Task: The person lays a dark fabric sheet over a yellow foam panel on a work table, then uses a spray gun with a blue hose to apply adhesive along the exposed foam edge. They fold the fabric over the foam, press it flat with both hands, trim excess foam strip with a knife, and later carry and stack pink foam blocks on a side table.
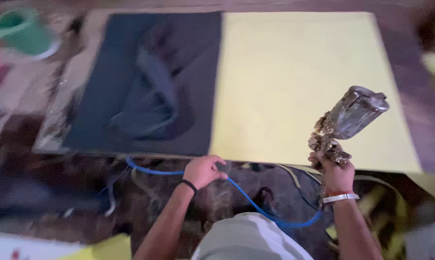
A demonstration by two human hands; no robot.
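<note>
My right hand (334, 171) grips a crusted spray gun (345, 123) with a metal cup on top, raised over the near edge of a yellow sheet (294, 82). A blue air hose (256, 204) runs from the gun across my front to the left. My left hand (204, 169) is closed at the near edge of the board, on or beside the hose, where a dark sheet (145, 82) meets the yellow one. The picture is blurred by motion.
A green bucket (22, 31) stands at the far left. The two sheets lie on a board (53, 125) with a stained rim. Dark, cluttered floor lies under the board's near edge. Pale and yellow sheets (101, 248) lie at the bottom left.
</note>
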